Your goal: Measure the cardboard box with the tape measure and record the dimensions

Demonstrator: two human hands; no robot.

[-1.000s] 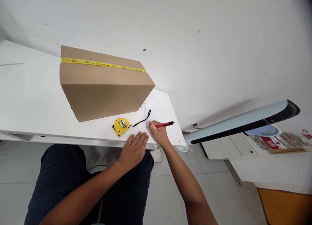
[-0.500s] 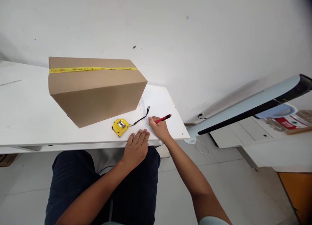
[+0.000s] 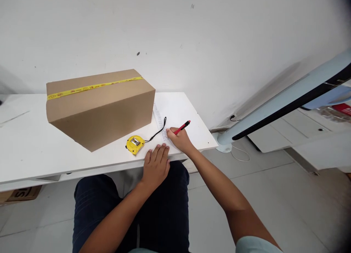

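Observation:
A red and black pen [image 3: 182,127] is gripped in my right hand [image 3: 181,140], its lower end hidden by the fingers over a sheet of paper with writing [image 3: 159,122]. My left hand [image 3: 156,166] lies flat at the table's front edge, fingers stretched out and holding nothing, by the paper's near end. Just left of it sits a yellow tape measure [image 3: 135,145], its black wrist strap [image 3: 158,132] reaching toward the paper. Behind the tape measure stands a closed cardboard box [image 3: 104,117], sealed with printed yellow tape [image 3: 95,86].
The white table [image 3: 33,147] runs along a wall [image 3: 164,33], its right end near a pale blue and black upright appliance [image 3: 287,105]. Farther right is a white cabinet [image 3: 293,127]. Below the table at left lies another cardboard box [image 3: 24,193].
The camera view has turned, so the box and table appear tilted differently. My right hand still holds the pen at the paper, and my left hand remains at the table edge.

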